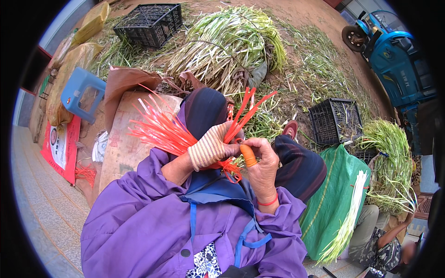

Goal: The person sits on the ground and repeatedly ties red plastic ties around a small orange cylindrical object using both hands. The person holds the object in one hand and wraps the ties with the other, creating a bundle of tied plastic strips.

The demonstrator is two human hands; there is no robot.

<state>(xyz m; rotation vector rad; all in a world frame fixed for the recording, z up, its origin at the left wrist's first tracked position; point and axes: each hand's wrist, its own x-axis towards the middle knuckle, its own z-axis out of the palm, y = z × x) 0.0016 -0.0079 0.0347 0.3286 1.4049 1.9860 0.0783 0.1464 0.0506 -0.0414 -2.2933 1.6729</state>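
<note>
My left hand [213,146], in a striped knit glove, is closed around a bundle of red plastic strips [174,137]. The strips fan out to the left across my lap, and a few stick up above the glove. A tangled tuft of them hangs below my left hand. My right hand [260,158] wears an orange rubber finger cot on one digit and a red cord at the wrist. Its fingertips meet the strips beside the left thumb and seem to pinch a small red loop; the fingers partly hide that spot.
Ahead lies a large heap of long green-and-white stalks [229,41]. Black plastic crates [149,24] stand on the littered ground. A blue stool [83,93] is left, a green sack [326,194] with a tied white bunch [351,215] right. Another person [386,246] handles stalks beyond.
</note>
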